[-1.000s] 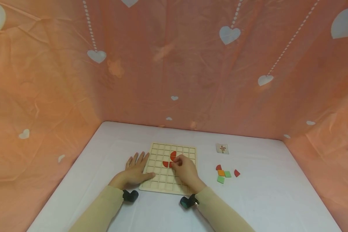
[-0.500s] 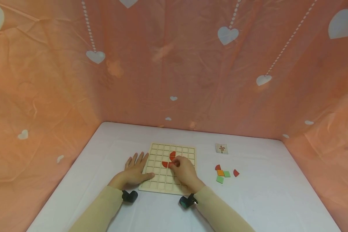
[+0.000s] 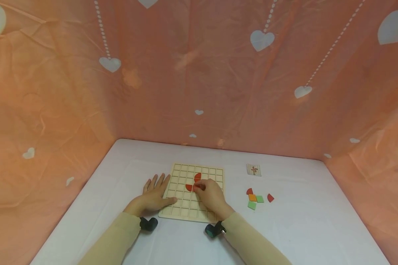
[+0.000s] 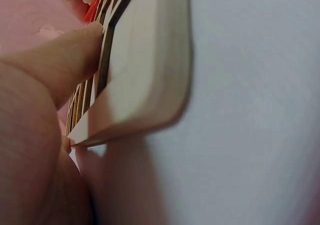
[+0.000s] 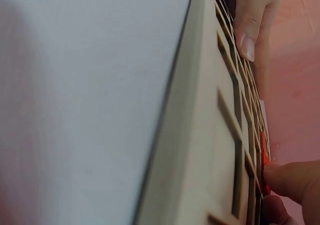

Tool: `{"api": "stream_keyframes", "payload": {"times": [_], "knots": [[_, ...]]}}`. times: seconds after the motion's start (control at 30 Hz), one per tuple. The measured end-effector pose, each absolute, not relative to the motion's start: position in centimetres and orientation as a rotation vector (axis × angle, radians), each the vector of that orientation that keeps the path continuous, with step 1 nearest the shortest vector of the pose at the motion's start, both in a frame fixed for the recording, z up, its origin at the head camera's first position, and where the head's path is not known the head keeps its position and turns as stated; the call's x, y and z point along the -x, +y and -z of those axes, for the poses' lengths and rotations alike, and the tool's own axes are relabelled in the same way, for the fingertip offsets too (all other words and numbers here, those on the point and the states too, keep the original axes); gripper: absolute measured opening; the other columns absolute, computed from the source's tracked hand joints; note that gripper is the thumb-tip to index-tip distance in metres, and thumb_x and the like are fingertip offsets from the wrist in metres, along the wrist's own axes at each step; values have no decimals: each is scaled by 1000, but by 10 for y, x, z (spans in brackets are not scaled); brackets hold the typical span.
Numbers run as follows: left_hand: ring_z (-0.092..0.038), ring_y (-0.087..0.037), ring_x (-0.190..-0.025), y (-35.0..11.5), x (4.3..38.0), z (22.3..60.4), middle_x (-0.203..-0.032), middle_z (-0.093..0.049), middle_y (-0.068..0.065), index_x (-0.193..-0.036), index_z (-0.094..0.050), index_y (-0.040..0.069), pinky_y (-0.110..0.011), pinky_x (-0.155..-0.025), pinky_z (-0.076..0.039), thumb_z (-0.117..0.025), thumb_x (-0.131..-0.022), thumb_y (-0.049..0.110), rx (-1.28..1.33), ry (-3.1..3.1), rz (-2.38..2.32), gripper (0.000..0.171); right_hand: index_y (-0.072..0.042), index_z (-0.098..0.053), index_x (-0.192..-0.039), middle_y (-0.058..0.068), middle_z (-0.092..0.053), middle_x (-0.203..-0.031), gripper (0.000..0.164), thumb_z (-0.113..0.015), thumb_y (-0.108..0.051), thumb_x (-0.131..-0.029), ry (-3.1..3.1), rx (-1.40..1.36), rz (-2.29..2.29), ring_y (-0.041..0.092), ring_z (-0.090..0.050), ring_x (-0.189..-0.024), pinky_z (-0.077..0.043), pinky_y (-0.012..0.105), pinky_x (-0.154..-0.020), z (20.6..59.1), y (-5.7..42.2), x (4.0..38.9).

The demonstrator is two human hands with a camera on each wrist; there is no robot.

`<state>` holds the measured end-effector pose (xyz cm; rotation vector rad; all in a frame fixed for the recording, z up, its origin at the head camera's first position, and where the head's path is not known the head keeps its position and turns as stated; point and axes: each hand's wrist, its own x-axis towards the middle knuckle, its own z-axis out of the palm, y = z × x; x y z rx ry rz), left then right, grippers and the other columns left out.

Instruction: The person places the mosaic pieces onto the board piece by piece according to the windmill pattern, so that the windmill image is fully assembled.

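Observation:
A wooden grid board [image 3: 183,204] lies on the white table. My left hand [image 3: 152,195] rests flat at its left edge, fingers spread on the table, with the thumb [image 4: 82,50] on the board's rim. Over the middle of the board, my right hand [image 3: 213,195] pinches a red tile [image 5: 264,152] between thumb and forefinger, low in the grid; the fingers cover most of it in the head view. Just left of those fingertips sits a red quarter-circle tile [image 3: 188,187]. Behind them, two more red tiles [image 3: 197,177] form a half circle in the grid.
Right of the board lie loose tiles: an orange square [image 3: 252,197], two green pieces [image 3: 252,205], a red quarter circle [image 3: 250,191] and another red quarter circle [image 3: 270,198]. A small pattern card [image 3: 253,169] lies farther back. Orange curtains [image 3: 219,92] enclose the table.
The fingertips of my right hand have shifted slightly on the red tile, and less of it shows now. My left hand stays in place.

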<state>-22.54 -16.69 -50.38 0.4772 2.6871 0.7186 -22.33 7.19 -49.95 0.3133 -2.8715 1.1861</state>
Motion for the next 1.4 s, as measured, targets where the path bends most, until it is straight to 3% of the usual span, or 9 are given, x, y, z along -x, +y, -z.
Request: {"api": "stream_keyframes", "payload": {"times": [0.4,0.93,1.2,1.4], "knots": [[13,-40,-144,-166,223,504,-159,1,-24,-154,-7,1,-54,-111,13,-54,-90,61,-513,2684,-776,100,-13,-76,-101,-2,-70,-100,14,-67,-12,-91,-2880,-344,-1170,18,-61,-100,-50,39,-87,497,74,221],[15,-38,-144,-165,224,504,-160,2,-20,-155,-6,4,-53,-112,12,-57,-90,56,-455,2674,-756,98,-13,-73,-113,0,-66,-102,22,-65,-14,-93,-2906,-352,-1177,14,-56,-90,-49,34,-78,493,78,215],[17,-37,-143,-165,225,506,-160,4,-19,-155,-5,5,-52,-111,14,-58,-90,55,-435,2656,-799,98,-19,-67,-124,-3,-62,-101,31,-67,-26,-93,-2853,-192,-1412,16,-55,-88,-51,33,-73,485,118,209],[18,-37,-143,-165,225,506,-160,6,-18,-155,-5,6,-52,-111,14,-58,-91,55,-420,2650,-812,97,-18,-68,-122,-1,-62,-95,34,-71,-29,-90,-2830,-12,-1262,16,-56,-84,-48,30,-68,484,163,211]]}}
